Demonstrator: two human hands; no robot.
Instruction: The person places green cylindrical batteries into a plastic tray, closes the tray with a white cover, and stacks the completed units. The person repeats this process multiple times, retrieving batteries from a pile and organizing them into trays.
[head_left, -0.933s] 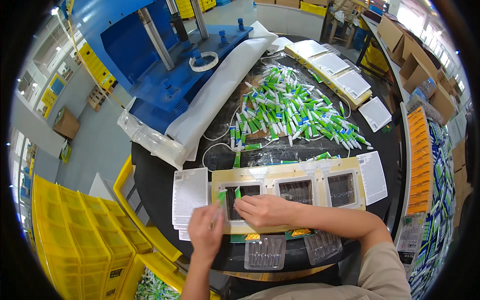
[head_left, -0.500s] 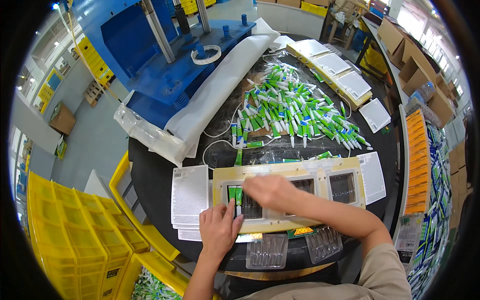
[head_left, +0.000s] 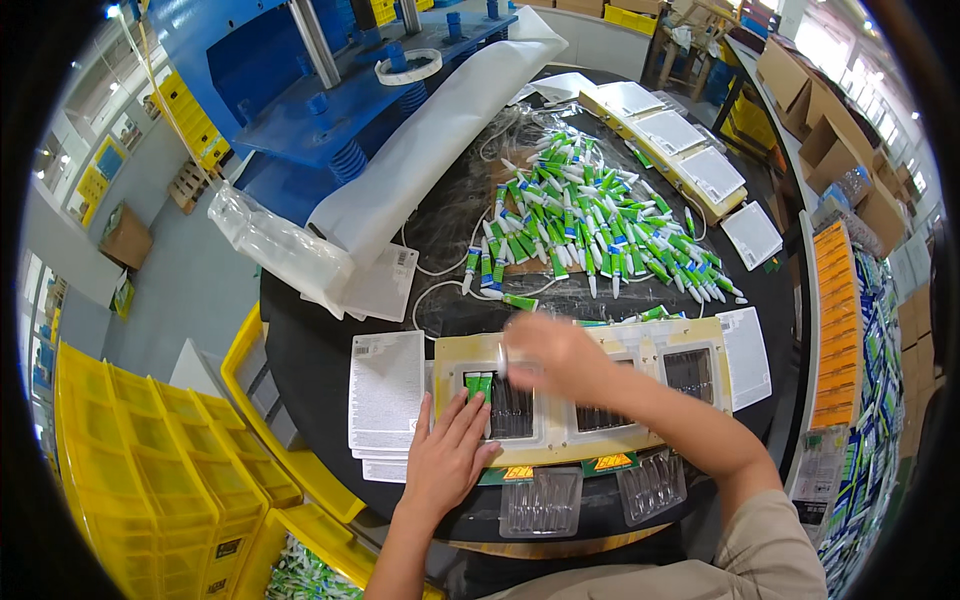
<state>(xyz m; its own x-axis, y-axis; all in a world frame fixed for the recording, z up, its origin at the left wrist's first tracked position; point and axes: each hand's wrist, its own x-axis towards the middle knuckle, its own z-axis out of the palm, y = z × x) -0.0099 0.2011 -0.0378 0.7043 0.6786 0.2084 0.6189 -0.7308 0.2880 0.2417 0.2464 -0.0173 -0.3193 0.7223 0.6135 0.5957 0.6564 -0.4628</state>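
A cream-yellow fixture frame (head_left: 640,440) with windows lies across the near part of the black round table. Two small green tubes (head_left: 479,384) lie side by side in its left window. My left hand (head_left: 448,455) rests flat at that window, fingers spread, its fingertips on or over the tubes' lower ends. Above the same window's right edge, my right hand (head_left: 560,355) is closed and slightly blurred. The white end of a small tube (head_left: 502,358) pokes out from its fingers; the rest of that tube is hidden.
Beyond the frame lies a heap of green-and-white tubes (head_left: 600,215). White printed cards (head_left: 387,390) flank the frame, and clear blister trays (head_left: 541,503) stick out at its near edge. A blue press (head_left: 330,120) with a white sheet (head_left: 430,140) stands at the far left. Yellow crates (head_left: 150,470) stand left.
A tube that lay just behind the frame is gone from there. My right hand has risen slightly, and my left fingers have spread. More cards show beneath the white sheet.
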